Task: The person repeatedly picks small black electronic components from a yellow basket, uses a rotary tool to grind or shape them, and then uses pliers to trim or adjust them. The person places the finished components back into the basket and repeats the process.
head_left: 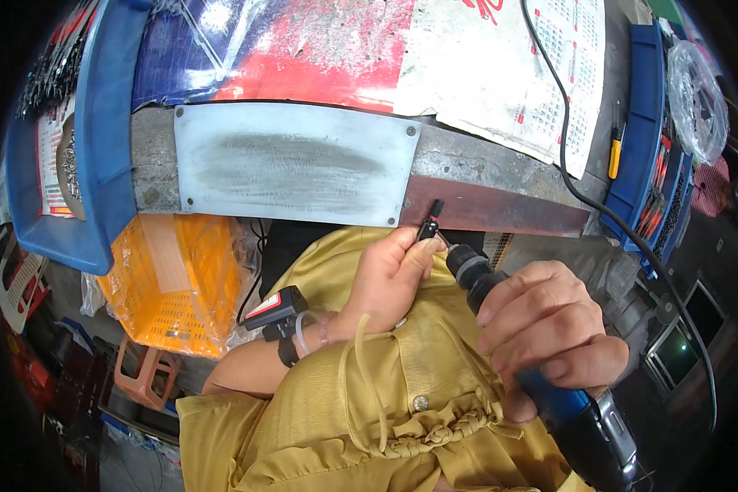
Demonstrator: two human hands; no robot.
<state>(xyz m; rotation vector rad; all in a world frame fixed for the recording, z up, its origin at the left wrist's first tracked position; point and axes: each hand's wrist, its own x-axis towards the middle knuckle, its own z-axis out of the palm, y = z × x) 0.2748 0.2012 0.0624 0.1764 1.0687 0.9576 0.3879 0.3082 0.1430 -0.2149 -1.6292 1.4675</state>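
My left hand pinches a small black part with a red bit at the bench's front edge, over a reddish-brown strip. My right hand is wrapped round a blue and black electric screwdriver, which slants up to the left. Its thin tip reaches the part beside my left fingertips; whether it touches a screw is too small to tell. Left of the part, a pale board with a grey-smudged middle is fixed at its corners to the bench.
A blue bin with dark thin parts stands at the left, above an orange basket. At the right are another blue bin and a yellow-handled tool. A black cable crosses the printed sheets and hangs down the right side.
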